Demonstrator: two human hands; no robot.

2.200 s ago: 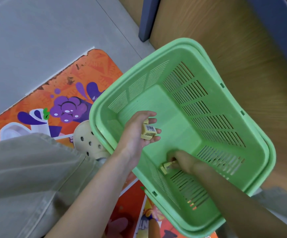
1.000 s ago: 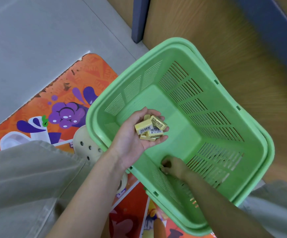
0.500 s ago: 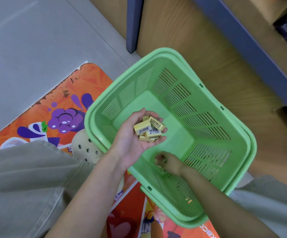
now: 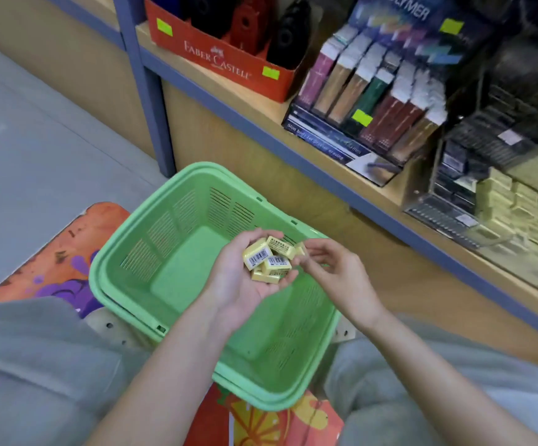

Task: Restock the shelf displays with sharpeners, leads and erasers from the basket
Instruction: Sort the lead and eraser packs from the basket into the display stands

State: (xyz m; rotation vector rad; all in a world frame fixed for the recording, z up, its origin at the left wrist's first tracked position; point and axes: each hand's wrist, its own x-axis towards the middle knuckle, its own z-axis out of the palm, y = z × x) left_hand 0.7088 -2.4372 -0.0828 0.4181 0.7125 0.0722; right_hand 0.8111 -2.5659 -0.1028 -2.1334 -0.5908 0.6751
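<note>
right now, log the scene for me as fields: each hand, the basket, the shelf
left hand: cupped palm up over the basket, holding a pile of yellow erasers
right hand: fingertips at the pile's right edge; a pinch cannot be told
basket: green, visible bottom bare
shelf: red Faber-Castell box, lead display, yellowish blocks at far right
</note>
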